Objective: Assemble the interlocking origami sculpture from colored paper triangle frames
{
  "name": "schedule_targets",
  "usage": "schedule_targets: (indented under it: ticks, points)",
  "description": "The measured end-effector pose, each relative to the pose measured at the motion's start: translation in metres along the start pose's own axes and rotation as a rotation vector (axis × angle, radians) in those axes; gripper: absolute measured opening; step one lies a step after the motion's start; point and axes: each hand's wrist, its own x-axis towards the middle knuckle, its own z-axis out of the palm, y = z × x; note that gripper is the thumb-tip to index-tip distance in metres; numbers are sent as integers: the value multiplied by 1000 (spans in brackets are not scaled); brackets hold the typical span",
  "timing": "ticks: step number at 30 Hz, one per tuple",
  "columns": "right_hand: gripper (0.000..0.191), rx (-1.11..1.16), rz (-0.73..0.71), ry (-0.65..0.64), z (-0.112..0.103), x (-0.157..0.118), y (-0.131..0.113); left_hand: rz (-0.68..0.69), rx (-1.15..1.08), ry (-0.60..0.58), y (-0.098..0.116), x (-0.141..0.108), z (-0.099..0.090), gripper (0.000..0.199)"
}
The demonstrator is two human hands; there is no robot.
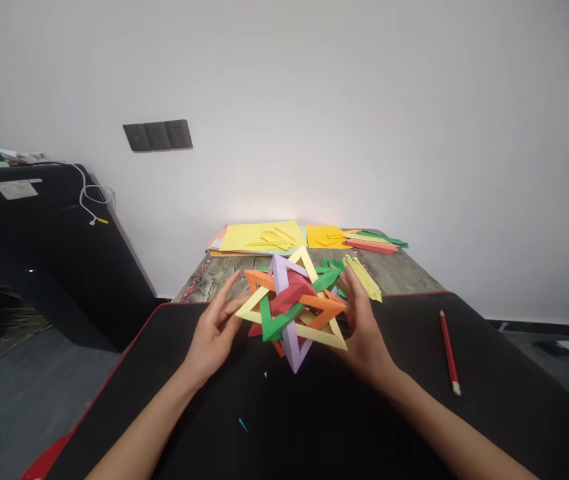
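So the wood-look table (407,273) has a big black mat (494,393) across its near part and, at the far edge, yellow and orange paper sheets (241,233) with folded strips (279,237) lying on top. Over the mat's far edge there's a spiky multicolour paper star (291,307) with red paper in its middle, held between the left hand (217,330) and right hand (364,327), both half-open with fingers loosely curved round its sides, forearms angling in from below. Off right lies a red pencil (448,353), plus a tiny blue scrap (243,425) nearer the front.
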Motion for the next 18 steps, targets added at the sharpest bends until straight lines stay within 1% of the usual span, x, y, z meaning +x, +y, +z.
schedule_targets:
  ticks: [2, 4, 7, 10, 12, 15, 18]
  points:
    - [104, -70, -88, 31, 0, -1, 3, -42, -162, 12, 3, -1, 0, 64]
    - [100, -153, -178, 48, -1, -1, 2, -39, -252, -9, 4, -3, 0, 74]
    - [89, -270, -275, 39, -4, 3, -5, -55, -224, -64, 6, -6, 4, 93]
    - [78, -375, -343, 49, -7, 7, -12, -83, -124, -39, 6, -7, 11, 95]
    - [76, -397, -340, 52, -7, 7, -13, -74, -118, -1, 6, -7, 15, 94]
    - [77, -352, -232, 7, -8, 5, -8, -71, -180, 63, 5, -6, 18, 90]
    - [82, -329, -129, -78, -11, 3, -2, -71, -251, 132, 4, -5, 19, 67]
